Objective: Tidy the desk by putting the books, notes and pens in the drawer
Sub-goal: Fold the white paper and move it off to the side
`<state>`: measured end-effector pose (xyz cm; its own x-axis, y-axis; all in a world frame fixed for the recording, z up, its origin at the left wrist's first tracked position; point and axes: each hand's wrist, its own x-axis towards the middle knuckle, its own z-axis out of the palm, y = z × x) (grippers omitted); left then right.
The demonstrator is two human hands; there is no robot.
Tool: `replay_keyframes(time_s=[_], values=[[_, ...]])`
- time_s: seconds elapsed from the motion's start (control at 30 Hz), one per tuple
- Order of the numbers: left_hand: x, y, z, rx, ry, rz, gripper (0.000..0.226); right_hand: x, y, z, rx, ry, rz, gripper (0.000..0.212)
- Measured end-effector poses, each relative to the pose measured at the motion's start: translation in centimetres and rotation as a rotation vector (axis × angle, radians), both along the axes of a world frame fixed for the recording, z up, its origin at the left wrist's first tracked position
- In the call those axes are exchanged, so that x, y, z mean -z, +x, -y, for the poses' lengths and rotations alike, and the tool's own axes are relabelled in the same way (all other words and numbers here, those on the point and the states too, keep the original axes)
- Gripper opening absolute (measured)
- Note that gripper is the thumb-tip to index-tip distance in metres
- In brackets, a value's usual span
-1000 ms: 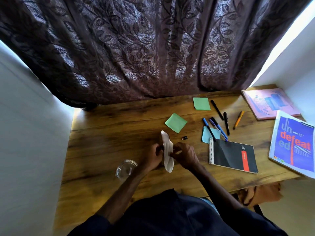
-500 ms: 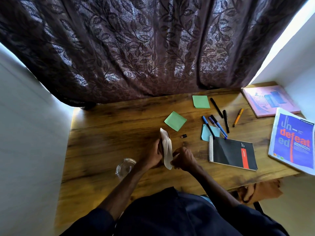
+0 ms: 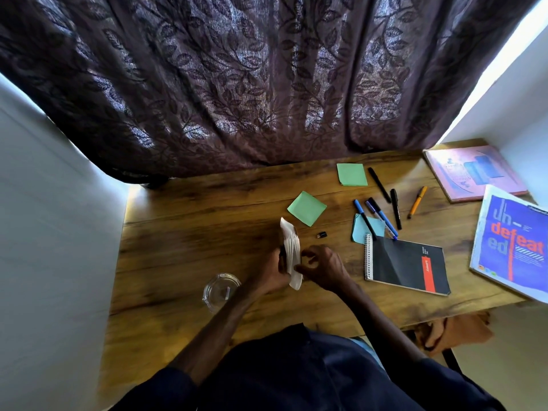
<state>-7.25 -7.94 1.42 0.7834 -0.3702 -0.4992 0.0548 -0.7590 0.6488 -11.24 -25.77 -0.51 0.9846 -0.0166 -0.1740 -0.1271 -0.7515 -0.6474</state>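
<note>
At the middle of the wooden bench [image 3: 184, 262], the left hand [image 3: 268, 274] grips a white folded paper [image 3: 291, 253] held on edge, fingers closed around it; the right hand [image 3: 323, 266] sits just right of it, fingers curled, touching the paper's near end. To the right lie a black spiral notebook [image 3: 407, 264], green sticky notes [image 3: 307, 208], several pens [image 3: 382, 213], and two books [image 3: 510, 244] at the far right. A glass ashtray [image 3: 221, 292] sits near left.
</note>
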Motion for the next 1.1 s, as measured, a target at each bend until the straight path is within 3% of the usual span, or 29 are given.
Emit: replay_keyframes(time_s=[0.07,0.17,0.3,0.57,0.67,0.87,0.97,1.03,1.1], values=[[0.5,-0.2,0.3,0.005,-0.024,-0.053,0.086,-0.3,0.3,0.0,0.017,0.112,0.005,0.044],[1.6,-0.6,1.0,-0.025,-0.037,-0.019,0.101,-1.6,0.5,-0.8,0.148,0.357,-0.145,0.041],[2.0,-0.3,1.3,-0.190,-0.047,0.086,0.092,-2.6,0.3,-1.3,0.356,0.735,-0.299,0.048],[1.7,0.6,0.1,-0.395,-0.069,0.155,0.077,-2.1,0.8,-1.6,0.364,0.771,-0.264,0.041],[-0.2,1.1,-0.9,-0.460,-0.071,0.274,0.071,-2.3,2.0,-2.3,0.342,0.792,-0.275,0.037],[-2.2,3.9,-5.6,-0.605,-0.124,0.329,0.050,-3.2,5.7,-6.0,0.282,0.818,-0.217,0.015],[-2.1,5.9,-9.3,-0.695,-0.103,0.338,0.047,-3.1,8.1,-8.7,0.212,0.898,-0.231,0.032],[-2.1,7.5,-12.3,-0.753,-0.065,0.363,0.046,-2.9,10.4,-11.1,0.140,0.729,-0.236,0.007],[-1.4,8.9,-15.7,-0.802,0.007,0.403,0.045,-2.5,12.7,-13.4,0.069,0.500,-0.250,0.018]])
